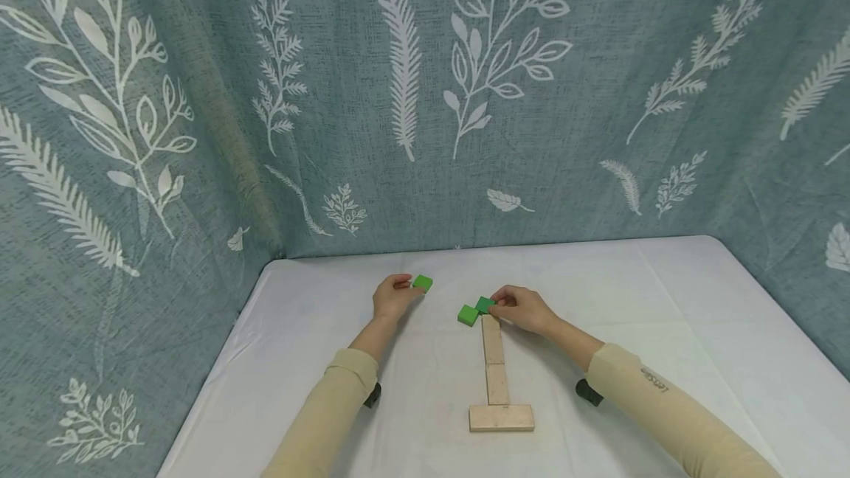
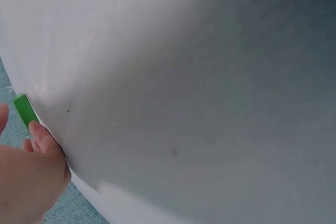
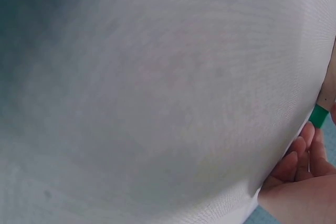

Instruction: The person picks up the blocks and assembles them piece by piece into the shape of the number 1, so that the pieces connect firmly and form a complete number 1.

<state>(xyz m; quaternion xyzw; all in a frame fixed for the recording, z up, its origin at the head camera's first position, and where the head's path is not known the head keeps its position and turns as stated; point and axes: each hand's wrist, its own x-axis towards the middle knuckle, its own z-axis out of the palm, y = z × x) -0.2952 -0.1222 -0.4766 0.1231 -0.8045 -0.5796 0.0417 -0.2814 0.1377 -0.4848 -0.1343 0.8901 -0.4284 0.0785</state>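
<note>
In the head view my left hand [image 1: 393, 296] pinches a light green block [image 1: 423, 283] by its near left side, between thumb and fingertips. The left wrist view shows this green block [image 2: 25, 110] at the fingertips, at the left edge. To the right, my right hand [image 1: 527, 308] pinches a darker green block [image 1: 485, 305] at its right edge. Another light green block [image 1: 468, 315] lies at its left, corner to corner or nearly so. Just below the darker block begins a wooden plank [image 1: 493, 340]. In the right wrist view the darker green block [image 3: 318, 116] shows beside my fingertips.
A second wooden plank [image 1: 496, 384] continues the line toward me, ending at a crosswise wooden block [image 1: 501, 418]. All lie on a white-covered table [image 1: 617, 286]. A blue-green patterned curtain [image 1: 425, 94] surrounds the table's back and sides.
</note>
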